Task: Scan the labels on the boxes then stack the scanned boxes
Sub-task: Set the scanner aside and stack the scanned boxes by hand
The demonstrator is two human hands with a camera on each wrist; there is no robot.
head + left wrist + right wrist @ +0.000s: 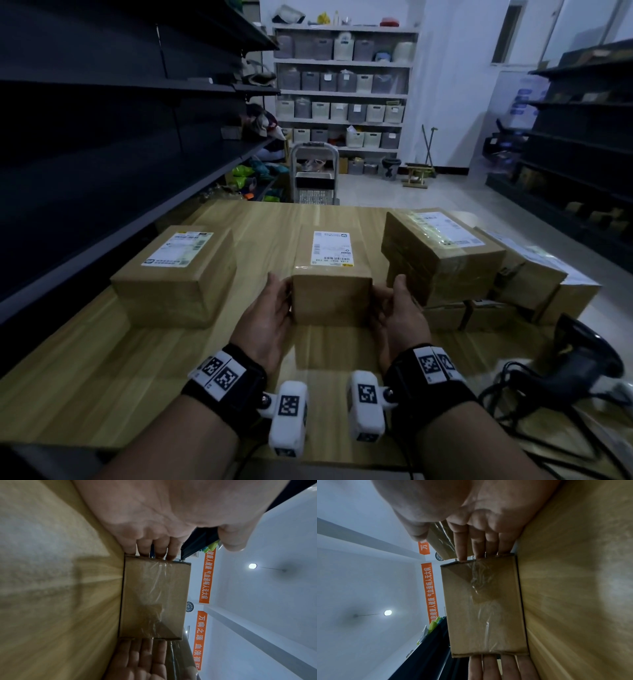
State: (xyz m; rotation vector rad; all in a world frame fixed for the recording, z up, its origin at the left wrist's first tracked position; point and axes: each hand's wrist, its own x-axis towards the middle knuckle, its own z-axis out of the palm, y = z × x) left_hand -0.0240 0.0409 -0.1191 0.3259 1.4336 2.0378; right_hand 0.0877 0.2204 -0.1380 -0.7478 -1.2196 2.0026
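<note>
A small cardboard box [331,274] with a white shipping label [330,248] on top sits on the wooden table [102,377], straight ahead of me. My left hand [282,294] presses flat against its left side with the thumb up. My right hand [387,298] presses its right side the same way. In the left wrist view, straight fingers [154,547] meet the taped box end [154,599], and the right wrist view shows the same with its fingers [479,545] on the box [484,607]. A black handheld scanner [582,356] lies at the right, with no hand on it.
A wider labelled box [174,277] sits to the left. A taped, labelled box [442,253] rests on smaller boxes close to my right hand, and more boxes [534,274] stand behind it. Scanner cables [513,394] trail over the table's right front. Dark shelving runs along both sides.
</note>
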